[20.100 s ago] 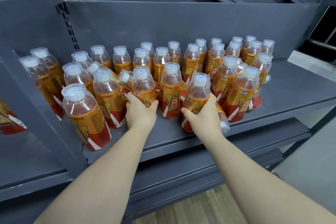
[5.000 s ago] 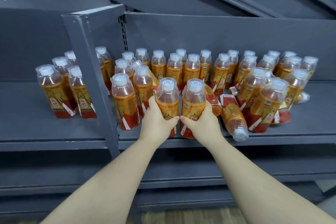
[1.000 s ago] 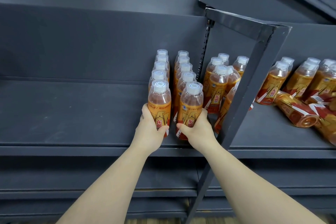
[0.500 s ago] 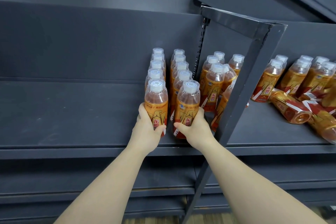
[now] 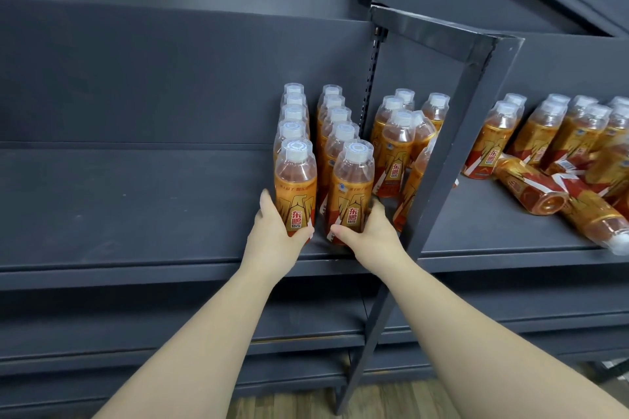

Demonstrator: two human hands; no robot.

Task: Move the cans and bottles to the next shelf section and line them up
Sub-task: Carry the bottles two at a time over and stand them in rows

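We just brought two bottles from the right section (image 5: pixel 493 214). The fingers of our left hand (image 5: pixel 272 238) wrap the left bottle (image 5: pixel 295 187), those of our right hand (image 5: pixel 374 235) the right bottle (image 5: pixel 352 190), both heading the growing rows (image 5: pixel 335 119) on the shelf (image 5: pixel 136 214).

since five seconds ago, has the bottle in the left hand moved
Yes. The bottle in the left hand was right of the upright post; now it is left of it, fronting a row.
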